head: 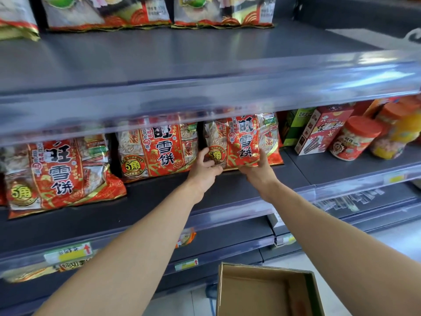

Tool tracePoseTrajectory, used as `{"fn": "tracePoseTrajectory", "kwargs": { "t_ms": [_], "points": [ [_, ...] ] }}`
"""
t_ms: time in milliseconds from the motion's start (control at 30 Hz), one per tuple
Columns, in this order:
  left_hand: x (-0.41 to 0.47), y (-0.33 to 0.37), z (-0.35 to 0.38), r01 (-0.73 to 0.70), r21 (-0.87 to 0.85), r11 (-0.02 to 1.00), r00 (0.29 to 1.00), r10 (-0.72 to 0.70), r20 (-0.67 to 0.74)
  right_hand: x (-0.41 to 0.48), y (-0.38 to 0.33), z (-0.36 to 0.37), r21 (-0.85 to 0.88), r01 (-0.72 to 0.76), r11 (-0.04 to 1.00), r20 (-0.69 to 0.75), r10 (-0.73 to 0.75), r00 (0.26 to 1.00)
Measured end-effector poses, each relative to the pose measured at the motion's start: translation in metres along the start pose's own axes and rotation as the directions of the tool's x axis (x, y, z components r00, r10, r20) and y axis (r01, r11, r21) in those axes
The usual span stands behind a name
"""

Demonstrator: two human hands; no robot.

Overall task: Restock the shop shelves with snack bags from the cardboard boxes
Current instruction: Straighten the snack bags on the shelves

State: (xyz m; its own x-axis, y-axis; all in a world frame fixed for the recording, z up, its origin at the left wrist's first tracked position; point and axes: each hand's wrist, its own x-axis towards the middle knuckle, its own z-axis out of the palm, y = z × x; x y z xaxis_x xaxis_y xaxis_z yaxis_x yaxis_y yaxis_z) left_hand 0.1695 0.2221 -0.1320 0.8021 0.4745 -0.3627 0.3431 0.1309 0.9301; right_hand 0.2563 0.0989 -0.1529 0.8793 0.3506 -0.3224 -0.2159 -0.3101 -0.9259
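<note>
On the dark middle shelf (159, 196), the red rice cracker bag (245, 137) stands upright: the left hand (206, 171) pinches its lower left corner, the right hand (258, 171) grips its bottom edge.

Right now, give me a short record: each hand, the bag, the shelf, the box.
left hand: grips red snack bag at its lower left
right hand: grips the same bag's lower right
red snack bag: standing, rightmost of three on middle shelf
red-lidded jar: further right, apart from it
cardboard box: open, below the shelves, no bags visible inside
</note>
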Motion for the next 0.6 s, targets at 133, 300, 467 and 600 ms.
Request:
{"fn": "tracePoseTrajectory", "kwargs": {
  "t_ms": [133, 300, 467, 600],
  "points": [
    [-0.017, 0.003, 0.0, -0.009, -0.015, 1.0, 1.0, 0.009, 0.006, -0.02, -0.006, -0.001, -0.076, 0.016, 0.997, 0.035, -0.013, 0.999],
    [-0.045, 0.004, -0.019, -0.041, -0.022, 0.999, 0.997, 0.039, -0.066, -0.061, -0.027, 0.021, -0.134, 0.117, 0.984, 0.125, -0.101, 0.987],
    [-0.069, 0.0, -0.077, -0.062, -0.015, 0.998, 0.956, 0.055, -0.287, -0.09, -0.053, 0.069, -0.199, 0.225, 0.954, 0.257, -0.17, 0.951],
    [-0.08, -0.012, -0.151, -0.046, -0.149, 0.988, 0.859, -0.037, -0.511, -0.102, -0.064, 0.131, -0.179, 0.156, 0.971, 0.374, -0.08, 0.924]
  ]
}}
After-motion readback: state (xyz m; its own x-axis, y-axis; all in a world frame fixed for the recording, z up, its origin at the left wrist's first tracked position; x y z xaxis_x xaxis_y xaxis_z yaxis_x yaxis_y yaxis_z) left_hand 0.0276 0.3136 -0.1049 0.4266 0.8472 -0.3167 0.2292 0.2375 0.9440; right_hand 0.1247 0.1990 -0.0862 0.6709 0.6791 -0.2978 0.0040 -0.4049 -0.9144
